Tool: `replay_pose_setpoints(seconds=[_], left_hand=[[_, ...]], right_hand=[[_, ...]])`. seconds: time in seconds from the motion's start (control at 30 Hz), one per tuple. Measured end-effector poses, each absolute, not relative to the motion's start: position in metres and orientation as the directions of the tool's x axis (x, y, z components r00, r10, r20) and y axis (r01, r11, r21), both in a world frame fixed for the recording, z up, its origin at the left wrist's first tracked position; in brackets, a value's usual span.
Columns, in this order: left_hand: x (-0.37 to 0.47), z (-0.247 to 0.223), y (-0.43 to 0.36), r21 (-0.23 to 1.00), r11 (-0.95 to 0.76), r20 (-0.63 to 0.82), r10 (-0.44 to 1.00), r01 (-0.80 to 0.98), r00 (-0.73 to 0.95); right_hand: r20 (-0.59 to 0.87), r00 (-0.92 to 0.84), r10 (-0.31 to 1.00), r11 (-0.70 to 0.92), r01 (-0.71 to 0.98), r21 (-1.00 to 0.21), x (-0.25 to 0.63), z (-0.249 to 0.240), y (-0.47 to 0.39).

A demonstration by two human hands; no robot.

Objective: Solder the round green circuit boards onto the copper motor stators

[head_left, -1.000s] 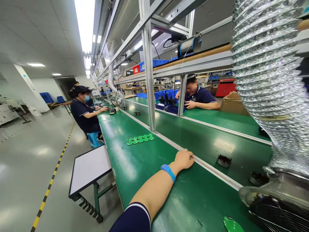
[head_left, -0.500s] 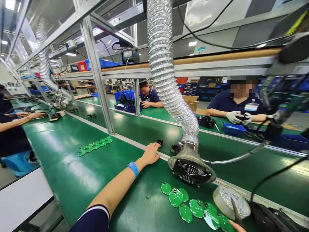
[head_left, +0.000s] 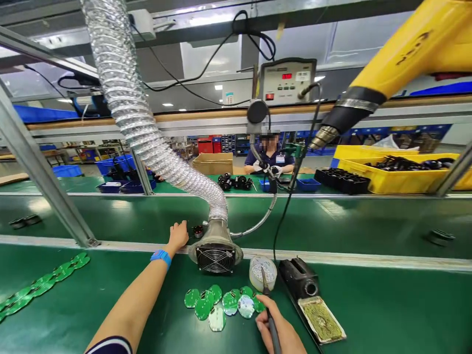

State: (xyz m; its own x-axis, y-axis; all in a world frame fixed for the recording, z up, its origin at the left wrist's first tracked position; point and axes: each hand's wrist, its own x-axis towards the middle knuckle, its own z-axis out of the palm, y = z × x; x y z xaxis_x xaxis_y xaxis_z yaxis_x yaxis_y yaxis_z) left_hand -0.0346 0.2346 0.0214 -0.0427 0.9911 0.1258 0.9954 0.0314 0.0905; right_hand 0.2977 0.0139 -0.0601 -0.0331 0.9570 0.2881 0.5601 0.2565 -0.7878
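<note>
My left hand (head_left: 179,236) reaches over the metal rail to the sunken green strip, its fingers curled downward. What they hold, if anything, is hidden. Just to its right a small dark round part (head_left: 198,231) sits on the strip, beside the fan. In my right hand (head_left: 276,324) is a soldering iron (head_left: 272,322), gripped like a pen. Its tip points up over a round whitish container (head_left: 263,273) with silvery contents; contact is unclear. Several round green circuit boards (head_left: 203,306) lie overlapped left of the right hand.
A fan (head_left: 216,259) on a silver flexible duct (head_left: 162,152) stands at the rail. Right of the container is a black iron stand (head_left: 298,278) with a yellowish sponge (head_left: 322,319). A yellow heat gun (head_left: 398,64) hangs above. A co-worker (head_left: 271,152) sits opposite. More boards (head_left: 44,285) lie left.
The view has swung to the right, bringing the heat gun, the iron stand and my right hand with the soldering iron into sight. My left hand stays over the strip near the dark parts.
</note>
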Motion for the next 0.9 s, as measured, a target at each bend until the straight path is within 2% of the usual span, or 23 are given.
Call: replay_pose_setpoints(seconds=[0.1, 0.2, 0.47, 0.63, 0.77, 0.9], left_hand=[[-0.022, 0.021, 0.231, 0.094, -0.04, 0.061, 0.998, 0.995, 0.034], [-0.008, 0.018, 0.229, 0.086, -0.058, 0.01, 0.998, 0.995, 0.058], [0.02, 0.021, 0.221, 0.063, 0.144, 0.069, 0.986, 0.988, -0.149], [-0.002, 0.042, 0.201, 0.086, 0.204, 0.101, 0.972, 0.975, -0.212], [-0.041, 0.045, 0.165, 0.035, 0.162, 0.104, 0.981, 0.986, -0.165], [-0.07, 0.032, 0.106, -0.018, 0.032, 0.028, 0.999, 0.999, -0.032]], right_hand=[[0.267, -0.109, 0.957, 0.286, 0.492, -0.822, 0.297, -0.07, 0.017], [0.291, -0.04, 0.956, 0.271, 0.504, -0.82, 0.293, -0.074, 0.017], [0.316, -0.078, 0.945, 0.313, 0.489, -0.814, 0.293, -0.036, 0.002], [0.325, -0.059, 0.944, 0.311, 0.492, -0.813, 0.296, -0.019, -0.003], [0.317, -0.083, 0.945, 0.319, 0.455, -0.831, 0.295, -0.014, -0.007], [0.295, -0.098, 0.951, 0.306, 0.452, -0.838, 0.291, -0.018, -0.007]])
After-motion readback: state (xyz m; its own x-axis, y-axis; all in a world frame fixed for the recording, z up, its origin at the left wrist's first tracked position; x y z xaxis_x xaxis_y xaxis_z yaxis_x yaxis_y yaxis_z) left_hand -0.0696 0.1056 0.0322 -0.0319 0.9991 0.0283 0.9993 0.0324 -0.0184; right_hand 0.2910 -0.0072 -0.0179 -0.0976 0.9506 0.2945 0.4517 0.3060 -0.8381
